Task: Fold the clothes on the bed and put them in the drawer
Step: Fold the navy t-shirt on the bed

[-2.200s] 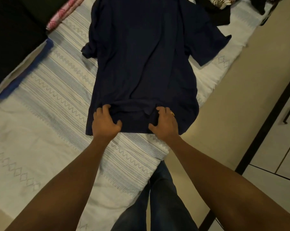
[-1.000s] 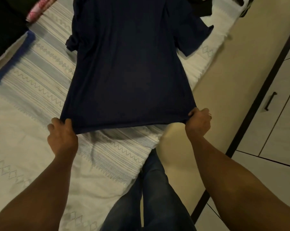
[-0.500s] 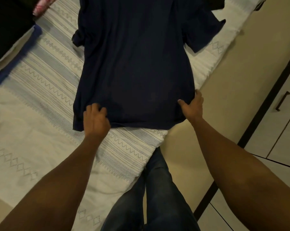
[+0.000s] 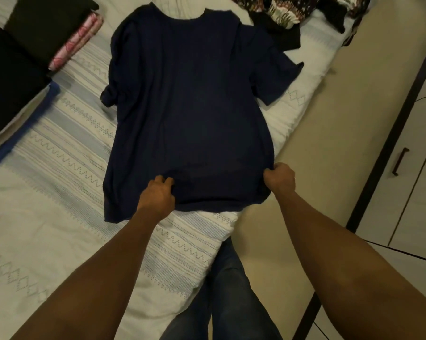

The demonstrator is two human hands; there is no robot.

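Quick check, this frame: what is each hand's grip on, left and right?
Left hand: closed, gripping the navy T-shirt near its hem.
Right hand: closed, gripping the navy T-shirt at its right edge.

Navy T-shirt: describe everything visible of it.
The navy T-shirt lies spread flat on the bed, collar away from the person, hem nearest. It looks a soft, thin, plain knit. One short sleeve spreads toward the floor side; the other is crumpled. The left hand grips fabric near the hem, the right hand its side edge.
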